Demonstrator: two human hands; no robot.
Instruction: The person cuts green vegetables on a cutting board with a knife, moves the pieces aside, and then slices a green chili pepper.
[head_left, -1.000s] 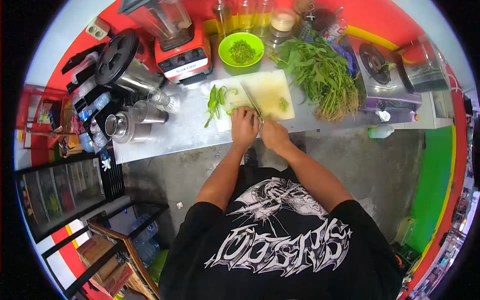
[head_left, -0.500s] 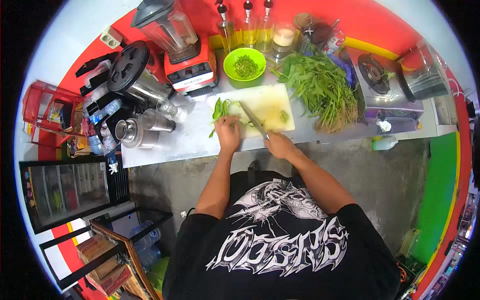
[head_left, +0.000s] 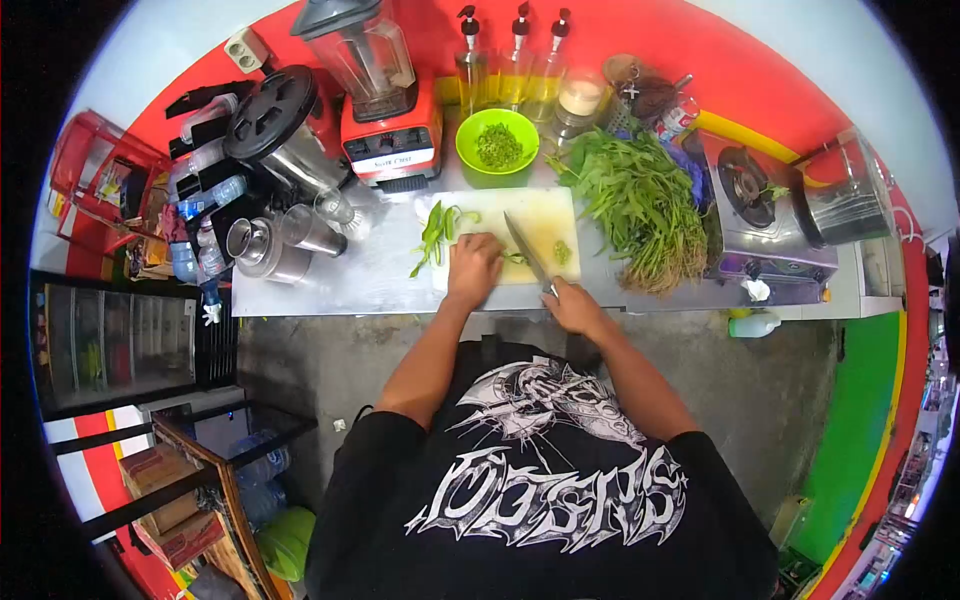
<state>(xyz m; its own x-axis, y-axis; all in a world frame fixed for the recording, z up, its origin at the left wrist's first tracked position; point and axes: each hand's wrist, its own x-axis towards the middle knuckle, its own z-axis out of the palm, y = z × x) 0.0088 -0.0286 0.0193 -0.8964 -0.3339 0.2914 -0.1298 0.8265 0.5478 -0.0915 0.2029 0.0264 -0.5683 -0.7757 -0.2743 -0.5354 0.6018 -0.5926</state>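
Note:
On the white cutting board (head_left: 545, 208), my left hand (head_left: 474, 266) presses down with bent fingers over leafy greens (head_left: 434, 234). Their leaves stick out to the left past the board's edge. My right hand (head_left: 572, 305) grips the handle of a kitchen knife (head_left: 526, 243), its blade slanting up and left over the board. Cut green bits show between the blade and my left fingers. A small heap of chopped greens (head_left: 562, 252) lies right of the knife. Behind the board, a lime-green bowl (head_left: 498, 176) holds more chopped greens.
A big rooted bunch of leafy greens (head_left: 640, 205) lies right of the board, beside a gas stove (head_left: 765, 225). Left stand a red blender (head_left: 392, 130) and metal cups (head_left: 262, 245). Pump bottles (head_left: 515, 75) line the back wall. The counter's front edge (head_left: 350, 314) is near me.
My left hand has shifted right along the greens toward the knife and now lies flatter over them. The knife has moved slightly right. The camera view has tilted a little.

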